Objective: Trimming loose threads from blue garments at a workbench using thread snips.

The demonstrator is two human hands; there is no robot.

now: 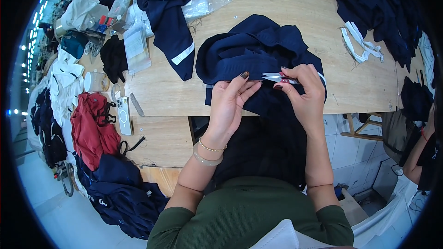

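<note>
A navy garment (240,62) with a gathered waistband lies bunched at the table's front edge, part of it hanging over toward my lap. My left hand (229,103) pinches the near edge of its waistband between thumb and fingers. In my right hand (308,87) is a pair of thread snips (272,77) with a red grip. The blades point left, slightly parted, close by the left fingertips at the waistband. Whether a thread lies between them is too small to tell.
The wooden table (295,4) carries another navy piece with white stripes (168,16), plastic bags (205,0), white strips (362,46) and a dark navy pile (374,4). At left are a phone (123,116) and a red garment (94,129). Another person's arm (415,157) shows at far right.
</note>
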